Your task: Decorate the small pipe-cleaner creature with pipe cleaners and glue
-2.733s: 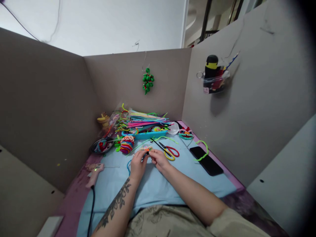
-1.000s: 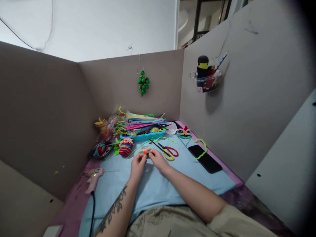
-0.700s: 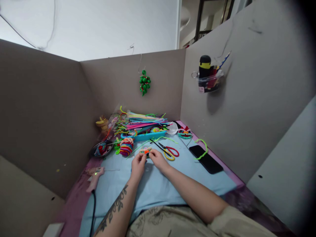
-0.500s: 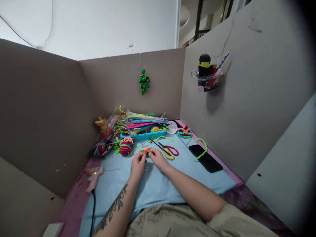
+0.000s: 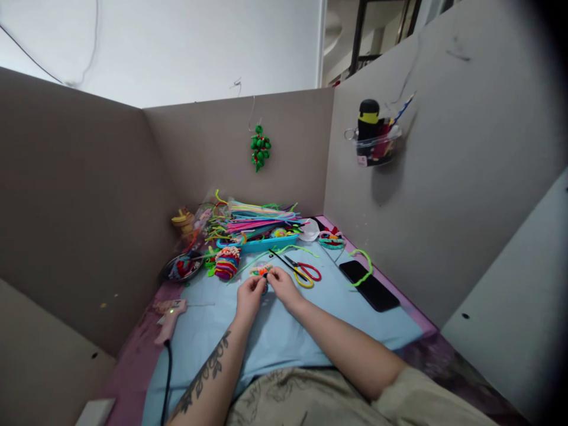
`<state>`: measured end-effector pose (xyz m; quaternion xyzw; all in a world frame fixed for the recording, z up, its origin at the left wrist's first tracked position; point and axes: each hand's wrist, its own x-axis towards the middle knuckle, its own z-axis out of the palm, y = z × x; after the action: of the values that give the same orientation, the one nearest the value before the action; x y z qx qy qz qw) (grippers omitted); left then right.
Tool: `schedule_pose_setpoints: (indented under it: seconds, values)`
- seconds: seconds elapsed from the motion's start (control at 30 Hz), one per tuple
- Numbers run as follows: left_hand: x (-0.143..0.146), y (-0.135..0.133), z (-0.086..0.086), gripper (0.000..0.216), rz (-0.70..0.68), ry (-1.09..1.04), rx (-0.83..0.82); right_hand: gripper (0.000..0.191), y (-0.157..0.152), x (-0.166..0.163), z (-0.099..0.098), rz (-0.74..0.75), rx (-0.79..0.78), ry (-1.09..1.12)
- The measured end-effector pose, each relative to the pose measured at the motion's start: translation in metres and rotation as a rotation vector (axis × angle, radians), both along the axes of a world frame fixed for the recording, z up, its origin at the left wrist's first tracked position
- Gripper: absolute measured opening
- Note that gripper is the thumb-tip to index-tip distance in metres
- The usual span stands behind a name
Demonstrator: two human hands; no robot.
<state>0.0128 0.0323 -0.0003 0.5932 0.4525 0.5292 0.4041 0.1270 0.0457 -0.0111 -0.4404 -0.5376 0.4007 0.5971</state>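
My left hand [image 5: 249,294] and my right hand [image 5: 282,284] meet over the light blue mat [image 5: 284,331], fingers pinched together on a small pipe-cleaner piece [image 5: 261,271] with orange and pale colours. The piece sits just beyond my fingertips. Red and yellow scissors [image 5: 302,273] lie right of my right hand. A long green pipe cleaner [image 5: 284,249] runs across the mat behind the piece.
A blue tray [image 5: 257,242] piled with coloured pipe cleaners stands at the back. A striped pipe-cleaner ball [image 5: 226,263] and a dark bowl [image 5: 181,267] lie left. A pink glue gun [image 5: 168,315] rests at the left edge. A black phone [image 5: 370,285] lies right. Cardboard walls enclose the desk.
My hands stay pinched on the small piece at the same spot, with slight finger shifts. The view has tilted a little.
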Motion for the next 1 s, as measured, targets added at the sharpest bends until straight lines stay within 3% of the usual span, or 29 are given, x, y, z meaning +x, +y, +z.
schedule_pose_setpoints:
  seconds: [0.43, 0.73, 1.0]
  values:
    - [0.0, 0.001, -0.001, 0.023, 0.076, -0.029, 0.029, 0.015, -0.002, -0.004, 0.0, 0.008, 0.012, 0.034]
    - [-0.004, 0.001, 0.002, 0.027, -0.045, 0.055, 0.007, 0.017, 0.003, 0.023, 0.016, 0.175, 0.047, -0.039]
    - [-0.005, 0.003, 0.0, 0.026, -0.093, -0.066, -0.088, 0.021, -0.007, 0.025, 0.02, 0.123, 0.327, -0.351]
